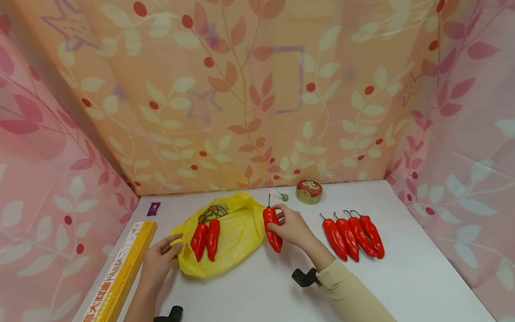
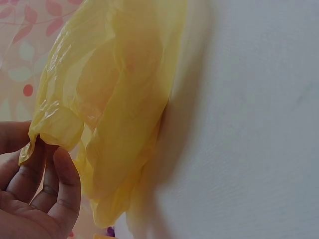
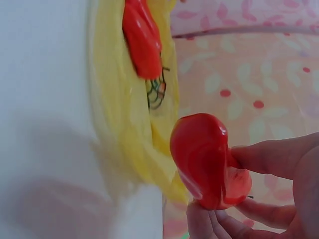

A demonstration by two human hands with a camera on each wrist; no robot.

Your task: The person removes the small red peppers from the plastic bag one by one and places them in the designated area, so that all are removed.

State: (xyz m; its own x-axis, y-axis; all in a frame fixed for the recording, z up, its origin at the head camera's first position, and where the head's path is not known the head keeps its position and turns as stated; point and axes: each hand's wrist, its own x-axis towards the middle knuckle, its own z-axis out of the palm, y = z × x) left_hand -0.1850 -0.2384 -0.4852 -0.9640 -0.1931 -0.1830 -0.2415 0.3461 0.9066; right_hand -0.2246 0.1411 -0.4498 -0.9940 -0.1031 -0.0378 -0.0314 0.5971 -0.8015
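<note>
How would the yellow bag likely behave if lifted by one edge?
The bag is probably floppy, given its creases and folds. It looks light, seeming thin and translucent. Its glossy sheen suggests it may be somewhat slippery.

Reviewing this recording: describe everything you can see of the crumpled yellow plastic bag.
The crumpled yellow plastic bag looks thin, glossy and slightly see-through, with creases and a dark net-like patch toward its far side. It lies spread out on the white tabletop, left of centre in the head view. Two glossy red peppers rest side by side on its plastic. The person's bare left hand pinches its edge.
</note>
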